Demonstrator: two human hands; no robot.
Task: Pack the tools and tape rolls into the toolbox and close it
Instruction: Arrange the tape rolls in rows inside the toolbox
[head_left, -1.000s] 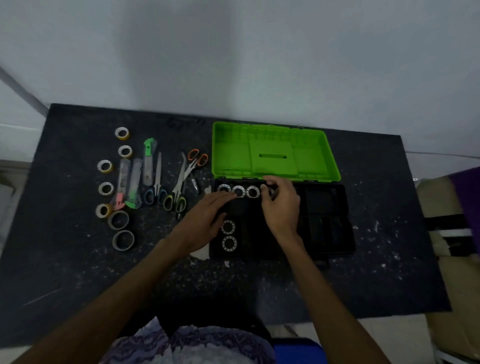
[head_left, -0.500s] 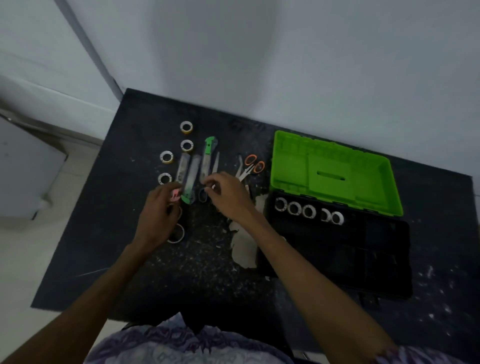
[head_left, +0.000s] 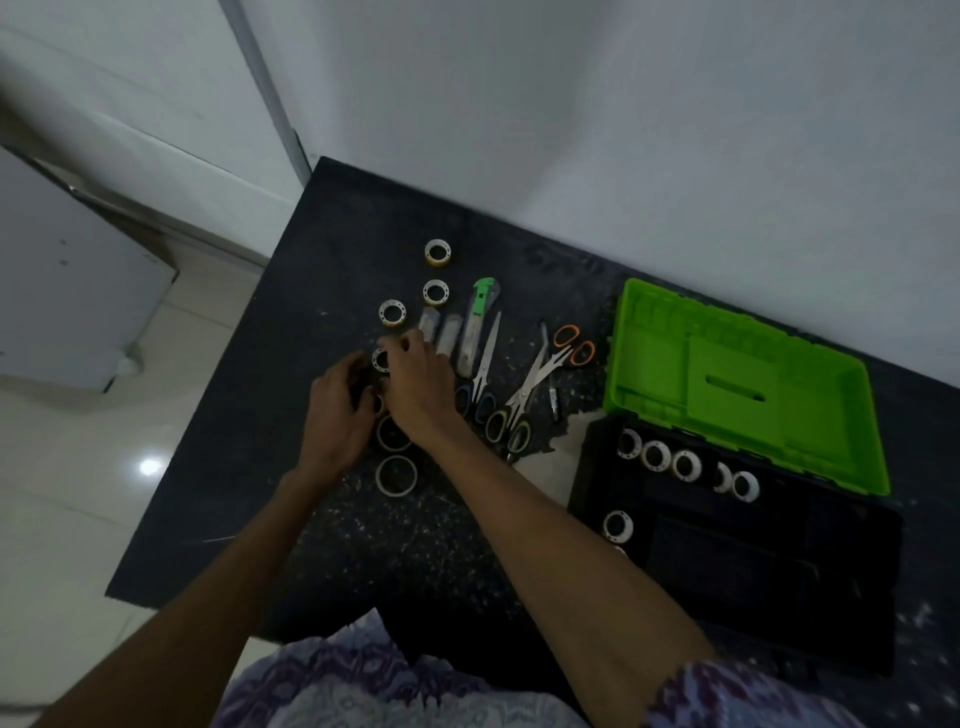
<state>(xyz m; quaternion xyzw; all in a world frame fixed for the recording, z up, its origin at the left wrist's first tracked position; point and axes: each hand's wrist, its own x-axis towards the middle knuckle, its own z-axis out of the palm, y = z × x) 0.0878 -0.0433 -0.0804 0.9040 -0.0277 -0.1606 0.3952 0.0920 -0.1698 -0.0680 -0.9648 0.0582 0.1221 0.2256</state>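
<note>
Green utility knife (head_left: 481, 312), scissors (head_left: 480, 374) (blue-handled) beside right hand (head_left: 418, 387).

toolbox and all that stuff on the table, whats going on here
A person is packing a toolbox that lies open, its green lid back. Several small tape rolls already sit in its black tray. Both hands, left hand and right hand, are over the tape rolls left on the dark table, apparently picking some up. Scissors and utility knives lie unpacked.
</note>
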